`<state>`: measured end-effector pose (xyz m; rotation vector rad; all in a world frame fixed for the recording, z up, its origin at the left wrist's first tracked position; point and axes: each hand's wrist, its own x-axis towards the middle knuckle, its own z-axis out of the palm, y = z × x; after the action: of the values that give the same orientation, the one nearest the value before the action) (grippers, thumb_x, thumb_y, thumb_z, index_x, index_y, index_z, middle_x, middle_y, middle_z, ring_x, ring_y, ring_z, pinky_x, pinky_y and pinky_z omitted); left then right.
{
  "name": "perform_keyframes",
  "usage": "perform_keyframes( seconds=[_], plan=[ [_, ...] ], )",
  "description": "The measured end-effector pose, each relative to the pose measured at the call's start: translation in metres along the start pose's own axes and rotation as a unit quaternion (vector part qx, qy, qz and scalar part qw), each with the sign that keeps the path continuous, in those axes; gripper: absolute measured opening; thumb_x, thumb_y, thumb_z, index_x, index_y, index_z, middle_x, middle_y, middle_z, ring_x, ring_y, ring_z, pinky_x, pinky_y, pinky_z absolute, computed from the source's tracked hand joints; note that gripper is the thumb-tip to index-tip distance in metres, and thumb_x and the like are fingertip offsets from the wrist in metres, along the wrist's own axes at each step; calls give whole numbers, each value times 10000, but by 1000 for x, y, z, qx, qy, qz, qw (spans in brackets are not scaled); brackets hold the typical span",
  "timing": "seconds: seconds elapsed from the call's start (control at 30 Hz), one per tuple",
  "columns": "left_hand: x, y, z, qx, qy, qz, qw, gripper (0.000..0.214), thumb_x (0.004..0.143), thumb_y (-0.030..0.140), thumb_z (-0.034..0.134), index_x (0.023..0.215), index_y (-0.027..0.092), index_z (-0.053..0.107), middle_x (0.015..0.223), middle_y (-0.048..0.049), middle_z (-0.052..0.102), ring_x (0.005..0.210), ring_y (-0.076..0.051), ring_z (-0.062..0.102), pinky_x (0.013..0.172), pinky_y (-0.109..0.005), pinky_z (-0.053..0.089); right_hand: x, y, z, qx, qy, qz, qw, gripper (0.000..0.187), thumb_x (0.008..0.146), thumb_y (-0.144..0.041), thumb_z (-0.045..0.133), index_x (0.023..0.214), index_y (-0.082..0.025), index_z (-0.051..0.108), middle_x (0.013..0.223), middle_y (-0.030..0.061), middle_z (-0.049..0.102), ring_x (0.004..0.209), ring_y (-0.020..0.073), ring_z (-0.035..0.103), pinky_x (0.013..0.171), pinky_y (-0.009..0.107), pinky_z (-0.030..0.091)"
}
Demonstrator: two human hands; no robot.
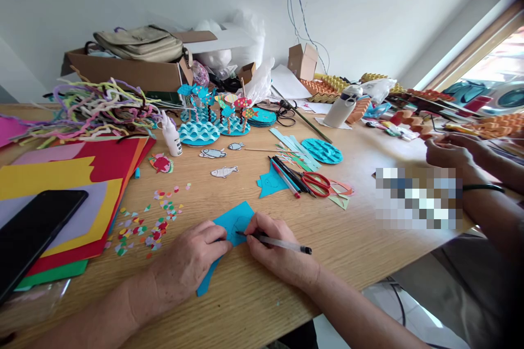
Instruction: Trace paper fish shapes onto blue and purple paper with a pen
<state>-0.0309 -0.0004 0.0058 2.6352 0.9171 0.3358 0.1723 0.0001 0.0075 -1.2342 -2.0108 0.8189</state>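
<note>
A: Left grip (190, 256)?
B: Curled, fingertips pinning blue paper (230, 217) to counter (245, 311). Cannot tell whether pinching its edge too.
A: Paper location, look?
B: Left of red-handled scissors (322, 194), on their near side. Plain bright blue; concave cut on near tail, pointed far corner, thin dark rounded outline near that corner.
A: Handling?
B: Probably very light, fairly stiff for paper, easy to crease. Best taken by bare edges, clear of fresh ink.
A: Right grip (282, 262)?
B: Pinching pen (282, 244), tip at outline. Translucent barrel, black end. Likely light, rigid, smooth; best held low, near tip. Also left of scissors, near side.
A: Beyond?
B: Blue offcut (270, 182) and loose pens (289, 177) just left of scissors; paper fish (224, 172) farther left, slightly beyond.
</note>
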Motion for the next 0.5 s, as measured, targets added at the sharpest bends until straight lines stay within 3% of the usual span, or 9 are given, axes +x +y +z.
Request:
perform_keyframes(
  seconds=[0.27, 0.5],
  plan=[
    [-1, 1, 0, 11, 4, 0, 1000, 316, 831, 25, 385, 991, 199, 595, 973, -30, 578, 894, -188, 498, 791, -298, 438, 0, 5, -5, 52, 75, 53, 994, 49, 720, -152, 462, 702, -195, 475, 553, -58, 434, 482, 83, 373, 457, 188, 302],
    [2, 2, 7, 41, -15, -32, 999, 305, 789, 16, 389, 940, 200, 580, 964, -31, 577, 877, -201, 500, 814, -337, 433, 0, 3, 0, -5, 52, 17, 999, 61, 731, -142, 476, 733, -203, 477, 556, -59, 451, 492, 86, 409, 484, 188, 327]
  ],
)
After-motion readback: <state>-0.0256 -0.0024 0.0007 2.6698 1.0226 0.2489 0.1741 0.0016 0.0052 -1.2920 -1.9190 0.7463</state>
